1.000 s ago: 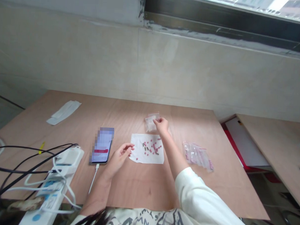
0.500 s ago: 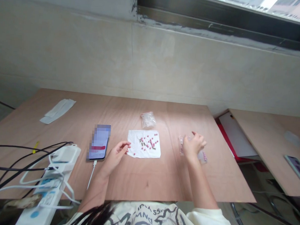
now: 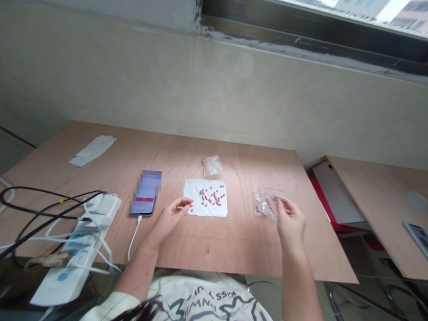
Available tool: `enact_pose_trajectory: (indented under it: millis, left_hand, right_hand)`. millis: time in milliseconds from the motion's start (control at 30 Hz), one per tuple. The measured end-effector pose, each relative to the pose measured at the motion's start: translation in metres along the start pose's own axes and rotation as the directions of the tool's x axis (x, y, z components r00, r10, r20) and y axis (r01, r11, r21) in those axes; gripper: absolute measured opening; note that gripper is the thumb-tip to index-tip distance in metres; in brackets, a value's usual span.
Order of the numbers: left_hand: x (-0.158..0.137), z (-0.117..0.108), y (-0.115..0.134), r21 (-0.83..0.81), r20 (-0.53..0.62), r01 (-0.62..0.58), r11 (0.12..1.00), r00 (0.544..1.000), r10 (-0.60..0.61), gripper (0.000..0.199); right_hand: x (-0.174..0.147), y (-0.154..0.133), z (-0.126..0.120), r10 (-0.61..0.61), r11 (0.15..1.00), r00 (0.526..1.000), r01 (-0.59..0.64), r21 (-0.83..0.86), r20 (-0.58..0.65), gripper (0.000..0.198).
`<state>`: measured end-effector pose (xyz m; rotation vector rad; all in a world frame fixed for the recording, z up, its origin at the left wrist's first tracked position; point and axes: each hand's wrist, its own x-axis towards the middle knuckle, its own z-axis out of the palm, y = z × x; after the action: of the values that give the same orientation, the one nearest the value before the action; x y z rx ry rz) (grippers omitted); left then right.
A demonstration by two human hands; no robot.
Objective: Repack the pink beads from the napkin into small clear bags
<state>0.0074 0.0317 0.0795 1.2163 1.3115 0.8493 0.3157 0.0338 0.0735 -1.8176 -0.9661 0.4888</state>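
My left hand [image 3: 171, 218] is by the left edge of a white cloth or paper sheet [image 3: 195, 187], its thumb and fingertips drawn together. Anything between them is too small to make out. Scattered over the sheet are several pink beads [image 3: 216, 197] and a few small dark metallic pieces [image 3: 203, 196]. To the right, my right hand [image 3: 291, 221] is closed in a pinch at the right side of a clear plastic bag [image 3: 263, 203] with pink beads inside. The fingers partly cover the bag.
Behind the sheet lies another clear plastic bag [image 3: 213, 166]. A phone [image 3: 146, 193] on a white cable is left of my left hand. A power strip [image 3: 74, 263] with tangled cords fills the left front. White paper strips [image 3: 93, 150] lie back left. Another desk [image 3: 382, 196] stands right.
My right hand has turned and moved right and slightly down, from over the bags to a pinch at one bag's right side. My left hand has barely moved; the view has shifted a little.
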Motion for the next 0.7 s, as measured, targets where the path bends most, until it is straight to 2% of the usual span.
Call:
enact_pose_trajectory:
  millis: [33,67,100,167,200,267,367,467,600,700]
  left_hand:
    - [0.0,0.002,0.004,0.008,0.017,-0.02,1.0,1.0,0.02,0.029]
    - [0.0,0.005,0.009,0.019,0.036,-0.046,0.999,0.998,0.045,0.03]
    - [-0.001,0.007,0.014,0.03,0.062,-0.076,0.997,0.995,0.074,0.03]
    - [-0.001,0.009,0.022,0.053,0.134,-0.128,0.99,0.984,0.12,0.029]
    - [0.0,0.009,0.024,0.061,0.166,-0.142,0.988,0.977,0.13,0.027]
    - [0.002,0.007,0.025,0.065,0.198,-0.142,0.988,0.972,0.126,0.023]
    - [0.011,0.0,0.02,0.046,0.179,-0.111,0.993,0.979,0.101,0.022]
    - [0.02,-0.002,0.017,0.015,0.156,-0.097,0.995,0.983,0.094,0.021]
    - [0.026,0.002,0.02,-0.004,0.145,-0.099,0.995,0.984,0.099,0.018]
    - [0.025,0.004,0.022,0.039,0.115,-0.137,0.99,0.985,0.131,0.015]
  right_hand:
    - [-0.011,-0.012,0.01,0.008,0.996,0.991,-0.02,0.082,0.136,0.035]
    - [-0.022,-0.023,0.02,0.003,0.99,0.957,-0.044,0.134,0.291,0.032]
    - [-0.034,-0.034,0.032,-0.006,0.983,0.895,-0.077,0.168,0.447,0.029]
    - [-0.053,-0.053,0.053,-0.054,0.972,0.704,-0.125,0.198,0.708,0.024]
    - [-0.06,-0.06,0.062,-0.092,0.974,0.626,-0.107,0.202,0.774,0.022]
    - [-0.067,-0.069,0.077,-0.137,0.974,0.559,-0.073,0.213,0.818,0.02]
    - [-0.065,-0.072,0.091,-0.174,0.966,0.568,-0.058,0.25,0.804,0.018]
    - [-0.057,-0.068,0.099,-0.172,0.959,0.607,-0.078,0.274,0.775,0.015]
    - [-0.051,-0.062,0.101,-0.098,0.955,0.648,-0.153,0.255,0.755,0.014]
    - [-0.05,-0.06,0.096,-0.022,0.948,0.646,-0.228,0.221,0.763,0.019]
